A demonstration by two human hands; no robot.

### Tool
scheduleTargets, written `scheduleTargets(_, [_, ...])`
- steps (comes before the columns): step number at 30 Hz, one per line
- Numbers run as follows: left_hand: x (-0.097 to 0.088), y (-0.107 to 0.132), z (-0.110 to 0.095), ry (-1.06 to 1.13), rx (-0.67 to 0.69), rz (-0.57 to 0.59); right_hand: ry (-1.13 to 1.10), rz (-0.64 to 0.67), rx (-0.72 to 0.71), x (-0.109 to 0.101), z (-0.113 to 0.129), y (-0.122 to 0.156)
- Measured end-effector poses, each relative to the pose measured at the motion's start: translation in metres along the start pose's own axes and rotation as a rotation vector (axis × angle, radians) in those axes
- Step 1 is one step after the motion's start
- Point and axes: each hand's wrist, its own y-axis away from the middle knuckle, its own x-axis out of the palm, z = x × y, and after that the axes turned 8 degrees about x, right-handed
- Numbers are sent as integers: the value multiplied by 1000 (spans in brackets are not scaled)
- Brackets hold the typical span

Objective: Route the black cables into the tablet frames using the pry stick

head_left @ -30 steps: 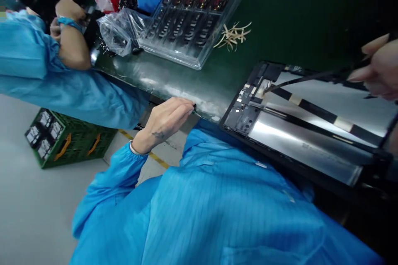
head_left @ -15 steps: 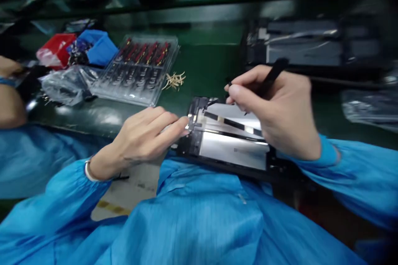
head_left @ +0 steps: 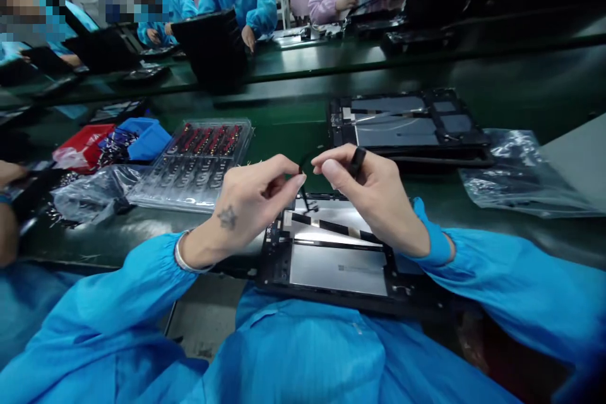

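An opened tablet back (head_left: 331, 265) with a silver panel and black flat cables lies at the bench edge in front of me. My left hand (head_left: 255, 199) is raised above it and pinches the end of a thin black wire (head_left: 307, 161). My right hand (head_left: 374, 192) is closed too: its fingertips meet the wire from the other side, and a black stylus-like tool (head_left: 356, 161) sits gripped between its fingers. Both hands hover just over the tablet's upper end, not touching it.
A clear tray of small parts (head_left: 199, 161), a crumpled plastic bag (head_left: 89, 196), red and blue bins (head_left: 113, 142) lie left. A second opened tablet (head_left: 407, 123) and another bag (head_left: 521, 173) lie right. A neighbour's arm (head_left: 7, 214) is at far left; several people work across the belt.
My view lifted from the bench edge to the whole line. Both hands rose off the tablet and came together, pinching a thin black wire between them.
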Motion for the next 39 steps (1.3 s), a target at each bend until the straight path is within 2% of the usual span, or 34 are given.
scheduleTargets(2, [-1,-1,1,206,-171,-55,39,65,-21,-1,-3,-2])
scheduleTargets(4, [0,-3,1,323,-267,-91,33,124,-46,-1,-8,-3])
scheduleTargets(7, [2,-2,2,425,-334,-99,38,147,-86,3,-14,-2])
scheduleTargets(10, [2,3,3,441,-341,-87,65,94,-104,3,-16,-1])
scheduleTargets(12, [0,9,5,382,-294,-27,111,65,-101,-1,-15,0])
scheduleTargets(14, [-3,15,9,312,-242,112,203,61,-90,-10,-12,2])
scheduleTargets(16, [-4,21,15,286,-202,271,340,89,-70,-22,-9,5])
scheduleTargets(18, [-3,26,23,289,-172,363,486,155,-34,-36,-7,9])
scheduleTargets(21, [3,30,35,290,-103,398,627,290,45,-55,-8,14])
scheduleTargets(25, [13,31,45,304,-22,456,662,407,176,-76,-12,17])
scheduleTargets(30, [27,25,47,359,123,452,685,404,353,-94,-18,12])
scheduleTargets(34, [39,20,47,379,218,521,703,394,368,-97,-22,7])
scheduleTargets(39, [56,23,50,409,259,590,787,402,367,-93,-25,4])
